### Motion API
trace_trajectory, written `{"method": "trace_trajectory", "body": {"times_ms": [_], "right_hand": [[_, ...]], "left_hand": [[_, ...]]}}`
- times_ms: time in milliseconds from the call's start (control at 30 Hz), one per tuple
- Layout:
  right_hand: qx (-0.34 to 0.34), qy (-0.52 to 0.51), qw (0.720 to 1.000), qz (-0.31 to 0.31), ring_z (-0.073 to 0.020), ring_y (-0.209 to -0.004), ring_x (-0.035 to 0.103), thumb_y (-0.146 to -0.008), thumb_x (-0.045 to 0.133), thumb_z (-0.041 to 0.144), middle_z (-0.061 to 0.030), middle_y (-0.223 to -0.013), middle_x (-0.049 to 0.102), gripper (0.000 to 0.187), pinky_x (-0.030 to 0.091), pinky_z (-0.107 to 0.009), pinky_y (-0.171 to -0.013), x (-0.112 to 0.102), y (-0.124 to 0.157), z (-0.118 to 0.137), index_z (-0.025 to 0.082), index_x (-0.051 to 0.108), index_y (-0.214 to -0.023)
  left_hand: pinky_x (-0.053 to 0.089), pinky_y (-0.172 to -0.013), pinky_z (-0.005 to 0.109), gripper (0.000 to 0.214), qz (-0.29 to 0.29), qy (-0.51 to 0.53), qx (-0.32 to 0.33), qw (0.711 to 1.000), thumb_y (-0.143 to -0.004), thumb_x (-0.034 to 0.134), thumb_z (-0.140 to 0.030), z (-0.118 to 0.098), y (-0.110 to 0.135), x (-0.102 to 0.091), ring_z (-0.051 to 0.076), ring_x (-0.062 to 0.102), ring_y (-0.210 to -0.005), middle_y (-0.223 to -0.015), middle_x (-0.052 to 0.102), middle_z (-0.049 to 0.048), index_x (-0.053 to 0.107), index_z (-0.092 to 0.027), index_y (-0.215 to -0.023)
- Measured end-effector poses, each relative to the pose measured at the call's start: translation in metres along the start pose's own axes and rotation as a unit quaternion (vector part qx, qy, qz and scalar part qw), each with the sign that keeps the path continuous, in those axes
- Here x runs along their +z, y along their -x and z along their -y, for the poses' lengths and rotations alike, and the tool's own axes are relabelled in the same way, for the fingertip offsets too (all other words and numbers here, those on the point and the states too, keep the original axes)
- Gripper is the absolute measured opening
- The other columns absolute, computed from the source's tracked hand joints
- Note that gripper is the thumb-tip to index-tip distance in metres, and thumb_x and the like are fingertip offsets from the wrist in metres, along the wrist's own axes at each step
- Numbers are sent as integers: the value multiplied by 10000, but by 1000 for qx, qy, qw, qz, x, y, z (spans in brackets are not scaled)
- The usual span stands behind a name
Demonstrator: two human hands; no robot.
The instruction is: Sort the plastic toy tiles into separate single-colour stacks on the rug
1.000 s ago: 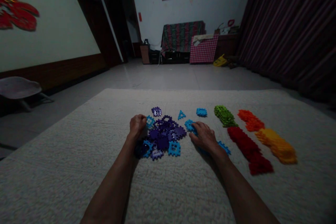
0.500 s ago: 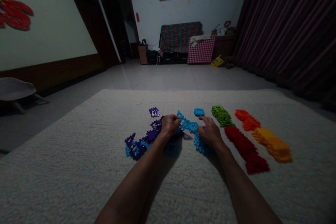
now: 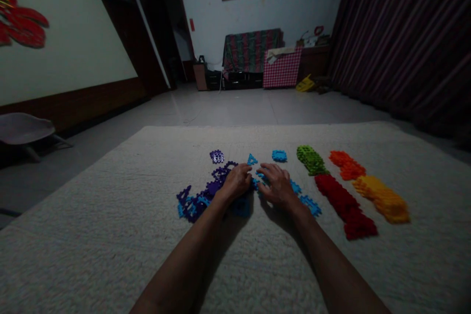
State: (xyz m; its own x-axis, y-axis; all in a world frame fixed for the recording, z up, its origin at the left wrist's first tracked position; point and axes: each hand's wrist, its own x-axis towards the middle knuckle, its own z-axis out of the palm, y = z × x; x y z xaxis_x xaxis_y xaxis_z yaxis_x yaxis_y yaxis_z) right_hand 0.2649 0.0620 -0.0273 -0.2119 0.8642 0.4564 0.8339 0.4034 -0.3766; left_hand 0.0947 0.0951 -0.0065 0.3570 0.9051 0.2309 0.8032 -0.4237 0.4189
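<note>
R grip (image 3: 276,184) splayed over blue pcs (image 3: 310,205), low ctr-right; L grip (image 3: 237,180) curled, can't tell if holding.
Prob. best: lift blue singly off purple pile (image 3: 213,187), low ctr-left, so nothing snags.

Left hand (image 3: 237,180) over purple pieces (image 3: 213,188); right hand (image 3: 275,184) over blue pieces (image 3: 311,205) — a red stack (image 3: 342,203) lies farther right.

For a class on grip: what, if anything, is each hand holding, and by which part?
Cannot be told: the left hand and right hand hide any hold on the blue pieces beside them.
</note>
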Motion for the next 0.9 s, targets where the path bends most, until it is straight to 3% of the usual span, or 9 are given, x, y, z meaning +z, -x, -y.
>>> {"method": "trace_trajectory", "body": {"times_ms": [167, 333, 567, 733, 900], "right_hand": [[-15, 42, 996, 75, -332, -1330, 392, -845, 570, 284, -114, -1351, 600, 398, 221, -588, -1084, 10, 10, 10, 223, 610, -1236], [14, 60, 996, 71, -315, -1265, 445, -875, 520, 224, -105, -1223, 667, 347, 214, -557, -1078, 9, 9, 10, 214, 612, -1209], [38, 75, 995, 52, -285, -1157, 510, -871, 520, 209, -108, -1122, 680, 298, 245, -507, -1036, 4, 7, 11, 209, 640, -1144], [42, 83, 994, 51, -288, -1164, 517, -849, 536, 190, -110, -1131, 680, 307, 247, -513, -1038, 7, 8, 8, 207, 642, -1137], [-2, 34, 999, 23, -284, -1167, 541, -850, 565, 210, -116, -1178, 670, 307, 319, -484, -1027, 4, 5, 13, 192, 638, -1148]], "left_hand": [[455, -1028, 357, 322, 71, -64, 64, 993, -919, 503, -205, 6, 18, -2, 226, 571, -1196, -1230, 654, 116, 600, -164, -1224], [436, -1020, 413, 304, 90, -102, 68, 988, -904, 549, -277, 4, 24, -4, 264, 507, -1244, -1262, 631, 90, 612, -211, -1194], [415, -1030, 440, 282, 73, -99, 44, 991, -888, 530, -191, 10, 25, -11, 263, 501, -1248, -1252, 641, 99, 652, -218, -1141], [440, -1015, 423, 292, 63, -111, -7, 992, -875, 520, -163, 28, 24, -20, 259, 528, -1238, -1276, 628, 95, 659, -213, -1127], [427, -1062, 369, 343, -4, -86, -25, 996, -883, 538, -179, 43, 24, -20, 236, 531, -1258, -1337, 603, 101, 633, -203, -1212]]}}
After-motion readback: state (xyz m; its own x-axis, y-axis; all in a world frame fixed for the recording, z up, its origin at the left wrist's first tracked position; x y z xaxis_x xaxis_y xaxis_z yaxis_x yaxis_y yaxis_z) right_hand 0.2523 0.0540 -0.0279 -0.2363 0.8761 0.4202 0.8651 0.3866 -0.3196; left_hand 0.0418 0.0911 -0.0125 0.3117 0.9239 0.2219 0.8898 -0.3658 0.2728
